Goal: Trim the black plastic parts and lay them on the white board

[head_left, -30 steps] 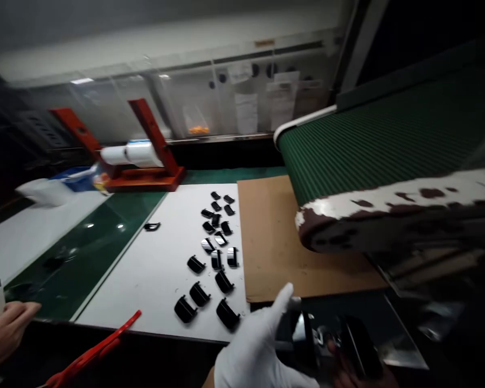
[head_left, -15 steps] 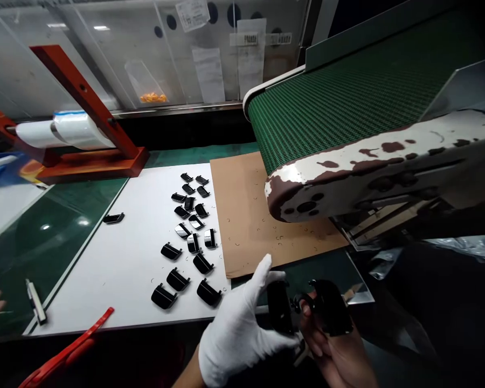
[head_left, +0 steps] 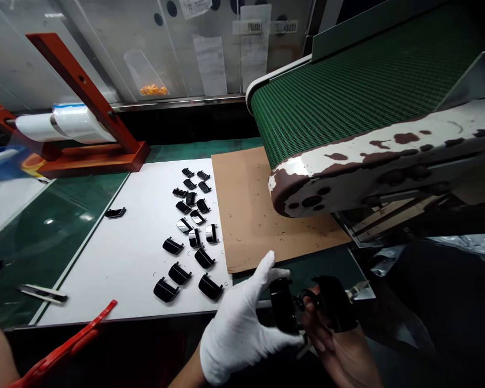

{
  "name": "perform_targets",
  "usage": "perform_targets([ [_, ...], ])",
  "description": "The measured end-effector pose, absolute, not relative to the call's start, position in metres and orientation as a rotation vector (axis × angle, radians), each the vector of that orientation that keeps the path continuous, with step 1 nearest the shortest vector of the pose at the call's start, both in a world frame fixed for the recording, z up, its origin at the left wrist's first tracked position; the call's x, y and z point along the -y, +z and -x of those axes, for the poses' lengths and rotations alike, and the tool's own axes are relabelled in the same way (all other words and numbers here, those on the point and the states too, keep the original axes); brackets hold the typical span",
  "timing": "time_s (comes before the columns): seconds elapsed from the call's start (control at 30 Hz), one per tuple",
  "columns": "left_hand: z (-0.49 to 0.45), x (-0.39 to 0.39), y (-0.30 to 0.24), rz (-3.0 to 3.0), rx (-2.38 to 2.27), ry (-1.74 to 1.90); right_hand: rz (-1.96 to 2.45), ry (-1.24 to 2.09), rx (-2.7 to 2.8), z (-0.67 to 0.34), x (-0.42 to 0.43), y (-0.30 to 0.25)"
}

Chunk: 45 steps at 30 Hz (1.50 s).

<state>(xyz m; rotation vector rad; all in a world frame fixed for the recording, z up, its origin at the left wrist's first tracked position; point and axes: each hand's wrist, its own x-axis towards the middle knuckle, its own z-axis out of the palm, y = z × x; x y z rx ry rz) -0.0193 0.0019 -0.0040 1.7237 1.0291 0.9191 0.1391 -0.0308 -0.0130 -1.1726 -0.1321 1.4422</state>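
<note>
Just off the bench [head_left: 125, 258] edge, under the conveyor [head_left: 347, 91], I'm pinching one black clip [head_left: 283, 308] in my gloved left hand [head_left: 238, 328] and its twin [head_left: 336, 304] in my bare right hand [head_left: 341, 355]; the glove is likely keeping prints off the gloss.

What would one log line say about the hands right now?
left hand: gloved, holds black part | right hand: bare, holds other black part | white board: loose black pieces | conveyor: over cardboard

Clips [head_left: 194, 237] lie on the board [head_left: 137, 253], cardboard [head_left: 246, 215] just right of it (under the conveyor [head_left: 347, 91]), roll stand [head_left: 92, 156] behind.
</note>
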Motion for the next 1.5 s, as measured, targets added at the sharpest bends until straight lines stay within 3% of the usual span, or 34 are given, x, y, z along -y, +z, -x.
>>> perform_targets([
  [0.23, 0.018, -0.003, -0.004, -1.660, -1.044, 0.918, 1.171, 1.504, 0.237, -0.151, 0.035, -0.031],
  [0.53, 0.021, -0.007, -0.005, -1.652, -1.055, 0.806, 1.229, 1.283, 0.390, -0.143, 0.032, -0.022],
  [1.0, 0.023, -0.010, -0.002, -1.803, -1.008, 0.743, 1.164, 1.349, 0.646, -0.159, 0.039, -0.035],
  [1.5, 0.016, 0.005, 0.004, -1.671, -0.939, 0.958, 1.177, 1.389, 0.226, -0.148, 0.049, -0.034],
])
